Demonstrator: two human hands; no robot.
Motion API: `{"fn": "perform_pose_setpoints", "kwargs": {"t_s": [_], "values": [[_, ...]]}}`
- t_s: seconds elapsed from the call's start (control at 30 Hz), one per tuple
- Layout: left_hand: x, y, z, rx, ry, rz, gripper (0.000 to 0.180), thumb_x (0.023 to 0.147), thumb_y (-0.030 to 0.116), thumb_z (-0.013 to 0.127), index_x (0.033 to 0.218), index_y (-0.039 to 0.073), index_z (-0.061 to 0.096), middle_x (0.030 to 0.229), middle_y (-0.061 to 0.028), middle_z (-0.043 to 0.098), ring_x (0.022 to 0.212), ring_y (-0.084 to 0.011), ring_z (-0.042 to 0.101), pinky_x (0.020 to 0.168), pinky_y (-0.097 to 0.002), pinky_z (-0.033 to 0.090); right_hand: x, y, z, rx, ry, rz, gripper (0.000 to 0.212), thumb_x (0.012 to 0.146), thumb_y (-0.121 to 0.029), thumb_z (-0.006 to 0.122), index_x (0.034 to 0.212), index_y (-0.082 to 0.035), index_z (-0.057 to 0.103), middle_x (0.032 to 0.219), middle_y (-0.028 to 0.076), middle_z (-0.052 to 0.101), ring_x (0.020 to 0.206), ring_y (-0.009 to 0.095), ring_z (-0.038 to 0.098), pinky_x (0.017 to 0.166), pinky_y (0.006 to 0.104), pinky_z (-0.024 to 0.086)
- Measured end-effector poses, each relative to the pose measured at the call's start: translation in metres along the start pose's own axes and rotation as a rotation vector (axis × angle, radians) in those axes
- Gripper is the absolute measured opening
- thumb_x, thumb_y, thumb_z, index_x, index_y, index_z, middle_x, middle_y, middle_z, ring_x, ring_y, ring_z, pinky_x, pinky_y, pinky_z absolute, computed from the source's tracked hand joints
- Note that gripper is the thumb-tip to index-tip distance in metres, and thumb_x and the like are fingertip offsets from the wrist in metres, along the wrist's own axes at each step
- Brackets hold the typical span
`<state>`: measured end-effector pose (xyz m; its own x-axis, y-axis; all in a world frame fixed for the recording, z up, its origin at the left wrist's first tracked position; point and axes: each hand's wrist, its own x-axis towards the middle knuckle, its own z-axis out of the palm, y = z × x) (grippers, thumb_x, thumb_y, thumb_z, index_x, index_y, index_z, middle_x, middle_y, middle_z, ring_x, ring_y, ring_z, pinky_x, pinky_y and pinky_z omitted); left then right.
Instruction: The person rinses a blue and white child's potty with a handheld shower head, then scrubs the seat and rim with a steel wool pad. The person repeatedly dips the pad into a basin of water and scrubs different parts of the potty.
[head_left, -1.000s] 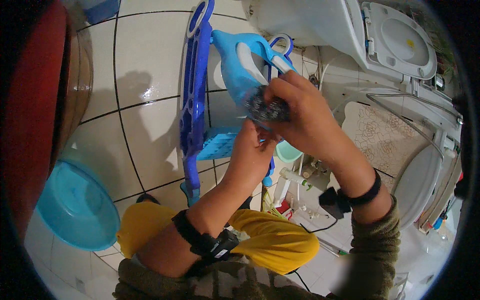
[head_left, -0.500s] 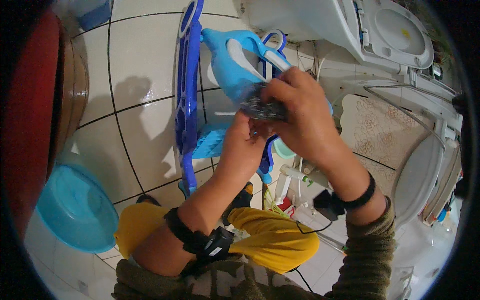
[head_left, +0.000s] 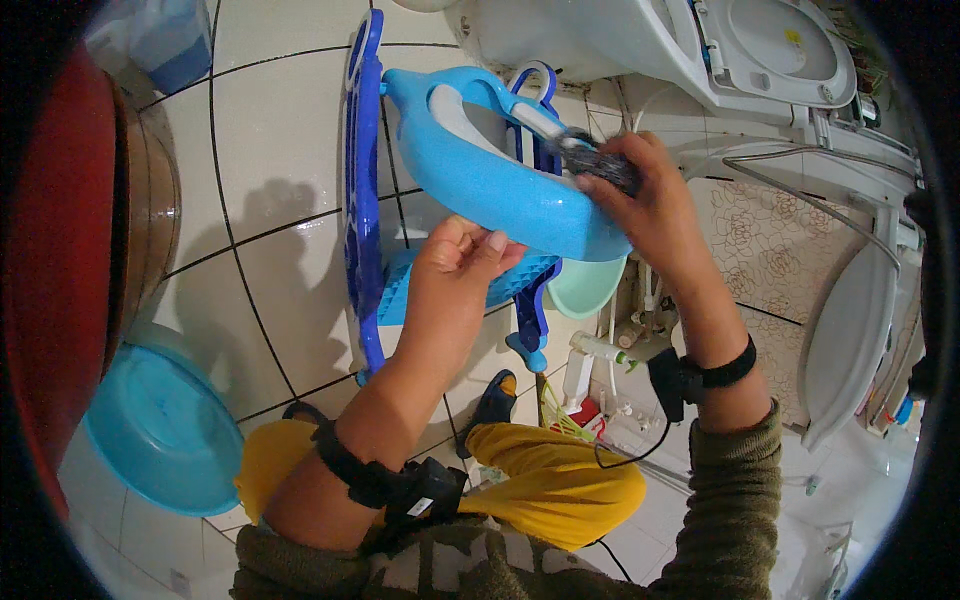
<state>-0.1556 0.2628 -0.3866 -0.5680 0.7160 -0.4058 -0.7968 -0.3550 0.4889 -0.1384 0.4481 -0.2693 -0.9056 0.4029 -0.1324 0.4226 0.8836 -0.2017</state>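
A light blue child's toilet seat (head_left: 490, 195) with pale grey trim is tilted on a dark blue step-ladder frame (head_left: 362, 210). At the seat's lower edge, my left hand (head_left: 460, 260) is closed, with thumb and fingers pinching the rim. A dark, shiny, stringy scouring pad (head_left: 600, 165) is gripped in my right hand (head_left: 655, 200), against the seat's right end beside a pale grey arm. That pad is partly blurred. Under the seat, a textured light blue step (head_left: 397, 292) shows in part.
A blue basin (head_left: 165, 430) lies at lower left, below a red and brown rounded object (head_left: 60, 250). A white toilet (head_left: 770, 50) stands at upper right. A pale green bowl (head_left: 588, 290) is behind the seat. Tiled floor (head_left: 280, 120) spreads around my feet.
My right hand has moved right with the scouring pad, from the seat's middle to its right end. The seat is turned and more of its side shows. My left hand now pinches its lower edge.
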Motion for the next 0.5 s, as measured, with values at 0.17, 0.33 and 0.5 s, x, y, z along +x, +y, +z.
{"fn": "perform_pose_setpoints", "kwargs": {"t_s": [0.17, 0.33, 0.5], "values": [[0.0, 0.004, 0.001, 0.005, 0.01, 0.002, 0.021, 0.098, 0.009, 0.054, 0.117, 0.002, 0.057, 0.106, -0.0091, 0.064, 0.098, -0.0193, 0.063, 0.092, -0.0348, 0.053, -0.044, 0.052, -0.012, 0.241, 0.09, 0.175, 0.03, 0.083, -0.013, 0.075, 0.105, -0.001, 0.059, 0.099, 0.01, 0.055, 0.091, 0.022, 0.056, 0.079, 0.0314, 0.046], [0.0, 0.006, 0.001, 0.013, 0.017, -0.053, 0.021, 0.098, 0.01, 0.054, 0.118, 0.001, 0.056, 0.105, -0.01, 0.063, 0.098, -0.02, 0.063, 0.092, -0.0363, 0.054, -0.073, 0.047, -0.006, 0.328, 0.247, 0.302, 0.029, 0.082, -0.006, 0.074, 0.105, 0.0, 0.058, 0.101, 0.01, 0.055, 0.097, 0.021, 0.055, 0.085, 0.0304, 0.045], [-0.001, 0.008, 0.005, -0.032, 0.053, -0.107, 0.022, 0.099, 0.012, 0.053, 0.118, 0.0, 0.055, 0.11, -0.0111, 0.062, 0.099, -0.0195, 0.064, 0.093, -0.0363, 0.053, -0.078, 0.005, 0.024, 0.066, 0.429, -0.003, 0.036, 0.068, -0.003, 0.076, 0.1, -0.002, 0.059, 0.099, 0.016, 0.056, 0.092, 0.034, 0.058, 0.077, 0.0374, 0.049]]}}
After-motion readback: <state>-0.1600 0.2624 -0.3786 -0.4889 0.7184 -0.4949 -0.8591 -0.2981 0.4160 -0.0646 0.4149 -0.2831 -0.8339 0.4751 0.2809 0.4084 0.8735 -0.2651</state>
